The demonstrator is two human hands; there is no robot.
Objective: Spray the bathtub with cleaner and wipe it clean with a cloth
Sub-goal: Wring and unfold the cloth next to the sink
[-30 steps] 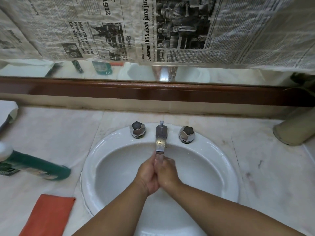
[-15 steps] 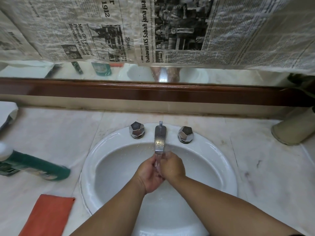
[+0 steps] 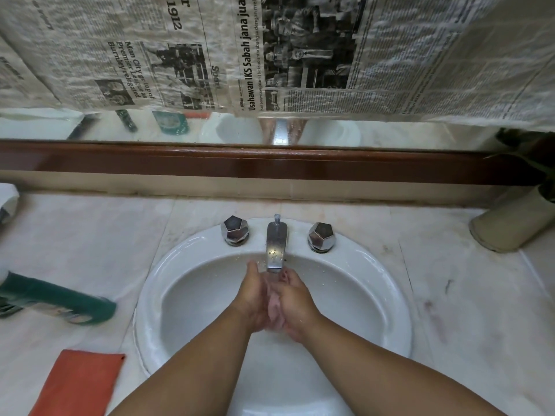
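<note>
A white oval sink (image 3: 390, 298) is set into a pale marble desk (image 3: 90, 250), with a chrome spout (image 3: 276, 247) between two faceted knobs on its back rim. Behind the sink runs a dark wooden rail (image 3: 180, 163). Above the rail is a mirror (image 3: 405, 135), mostly covered by newspaper sheets (image 3: 300, 55). A beige pot (image 3: 507, 226) stands to the right of the sink.

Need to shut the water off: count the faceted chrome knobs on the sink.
2. The left knob sits left of the spout, the right knob on its other side; none seems hidden.

Cleaner bottle (image 3: 57, 298): green, lying on its side, well left of the fingers (image 3: 254, 273)
Cloth (image 3: 78, 382): orange, flat, left of the fingers, nearer the person
</note>
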